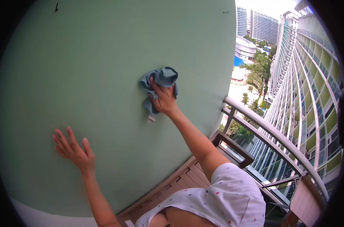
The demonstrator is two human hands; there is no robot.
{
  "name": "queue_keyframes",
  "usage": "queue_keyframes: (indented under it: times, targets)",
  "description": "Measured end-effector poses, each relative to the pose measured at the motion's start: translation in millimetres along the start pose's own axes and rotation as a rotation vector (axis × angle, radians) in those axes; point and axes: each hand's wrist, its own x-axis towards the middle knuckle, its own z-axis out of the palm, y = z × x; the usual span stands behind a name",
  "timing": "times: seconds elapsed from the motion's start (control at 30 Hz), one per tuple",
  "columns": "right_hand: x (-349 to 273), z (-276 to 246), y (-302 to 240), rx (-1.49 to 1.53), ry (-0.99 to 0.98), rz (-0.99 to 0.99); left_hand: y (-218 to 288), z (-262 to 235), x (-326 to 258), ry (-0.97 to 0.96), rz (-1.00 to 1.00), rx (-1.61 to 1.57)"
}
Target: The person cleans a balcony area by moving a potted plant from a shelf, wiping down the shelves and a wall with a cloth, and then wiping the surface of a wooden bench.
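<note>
A crumpled blue-grey cloth [165,78] is pressed against the pale green wall [104,56] under my right hand [164,98]. Its folds bunch around my fingers, and a small whitish tag hangs from its lower end. My right arm reaches up across the middle of the view. Lower and to the left, my left hand [74,151] is held with fingers spread at the wall, holding nothing. Whether its palm rests fully on the surface I cannot tell.
Two small dark hooks [56,7] stick out near the wall's top. Below me stands a brown slatted wooden bench [179,181] with an armrest [234,149]. A metal balcony railing [274,132] curves along the right, with a small table [306,200] beside it. Tall buildings and trees lie beyond.
</note>
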Motion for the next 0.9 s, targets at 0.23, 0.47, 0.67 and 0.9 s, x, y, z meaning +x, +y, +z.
queue_keyframes:
  times: [0.23,0.47,0.67,0.9]
  targets:
    - [34.5,-55.5,207.7,0.023,0.531,0.899,22.2,44.3,-22.0,0.056,-0.010,-0.004]
    - [136.0,-7.5,-39.1,0.242,0.015,-0.432,4.1,40.0,-27.3,0.031,0.023,0.100]
    - [144.3,-54.1,184.5,-0.102,0.370,0.314,3.3,33.9,-21.7,0.045,0.071,0.176]
    - [81.9,-64.6,277.0,-0.234,0.375,1.285,24.5,48.8,-20.4,0.080,0.037,0.145]
